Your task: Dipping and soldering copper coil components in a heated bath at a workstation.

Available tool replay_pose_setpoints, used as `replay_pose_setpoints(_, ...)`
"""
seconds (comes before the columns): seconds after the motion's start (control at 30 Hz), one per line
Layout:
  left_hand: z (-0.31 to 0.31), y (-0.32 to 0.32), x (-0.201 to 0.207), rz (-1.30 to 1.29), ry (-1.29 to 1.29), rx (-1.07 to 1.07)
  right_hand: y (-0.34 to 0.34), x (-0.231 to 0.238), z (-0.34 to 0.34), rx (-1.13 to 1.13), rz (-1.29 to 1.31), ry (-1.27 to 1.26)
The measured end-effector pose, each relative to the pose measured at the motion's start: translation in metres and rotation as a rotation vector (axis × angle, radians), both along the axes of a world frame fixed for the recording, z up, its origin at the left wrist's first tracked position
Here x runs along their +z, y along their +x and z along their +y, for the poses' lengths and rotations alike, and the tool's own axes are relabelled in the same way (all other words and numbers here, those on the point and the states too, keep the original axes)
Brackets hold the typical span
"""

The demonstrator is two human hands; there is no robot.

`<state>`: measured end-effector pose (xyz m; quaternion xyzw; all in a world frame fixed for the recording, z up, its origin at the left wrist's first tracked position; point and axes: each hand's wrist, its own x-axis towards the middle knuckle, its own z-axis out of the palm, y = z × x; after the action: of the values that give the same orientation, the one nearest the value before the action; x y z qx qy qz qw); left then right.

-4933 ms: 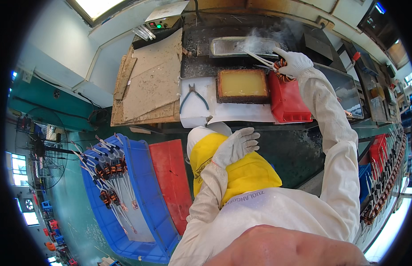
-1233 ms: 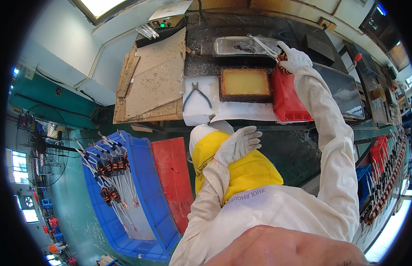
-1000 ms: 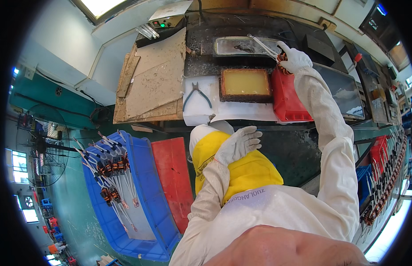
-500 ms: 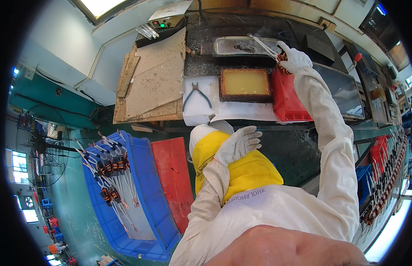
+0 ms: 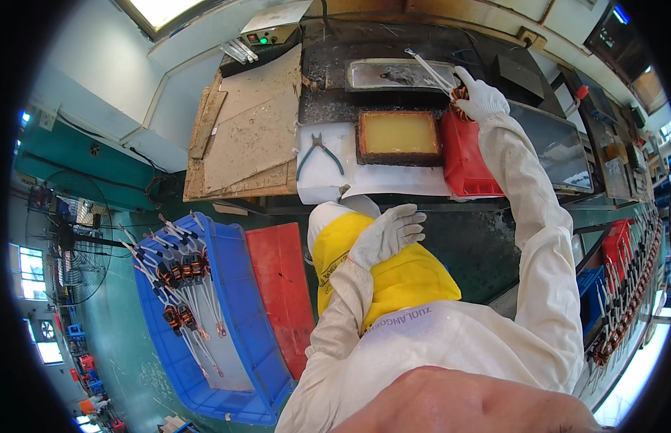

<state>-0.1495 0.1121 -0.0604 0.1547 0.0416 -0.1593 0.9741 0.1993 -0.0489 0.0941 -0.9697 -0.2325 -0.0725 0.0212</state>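
My right hand (image 5: pixel 483 99), in a white glove, is closed around a copper-wound coil (image 5: pixel 460 106). White sleeved leads (image 5: pixel 430 73) run from the coil toward the upper left, across a rectangular metal bath (image 5: pixel 364 72) with dark residue in it. Just below the coil stands a red bin (image 5: pixel 469 162). My gloved left hand (image 5: pixel 389 234) lies over the yellow cloth (image 5: pixel 415 278) on my lap, palm partly up, fingers stretched out and nothing in them.
A dark-rimmed tray (image 5: pixel 362 137) of yellowish material sits beside cutting pliers (image 5: pixel 319 155) on white paper. Brown boards (image 5: pixel 252 123) cover the bench's left. On my left, a blue crate (image 5: pixel 259 353) contains several coils. A fan (image 5: pixel 68 238) stands farther left.
The far ends of the leads have risen slightly above the metal bath. My right hand keeps its grip on the coil, and my left hand stays in place.
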Motion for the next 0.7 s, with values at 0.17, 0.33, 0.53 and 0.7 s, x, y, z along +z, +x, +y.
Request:
replay_pose_setpoints(0.17, 0.000, 0.000, -0.001, -0.005, -0.035, 0.005, -0.005, 0.001, -0.001, -0.013, -0.002, -0.005)
replay_pose_setpoints(0.33, -0.001, 0.001, -0.003, 0.013, -0.035, -0.010, -0.009, 0.005, -0.003, -0.016, 0.024, 0.041)
replay_pose_setpoints(0.53, -0.005, 0.003, -0.003, -0.058, -0.048, -0.012, 0.004, -0.013, -0.016, 0.084, 0.011, 0.172)
replay_pose_setpoints(0.7, -0.007, 0.011, -0.011, -0.013, -0.049, -0.067, 0.038, -0.051, -0.030, 0.137, 0.641, 0.864)
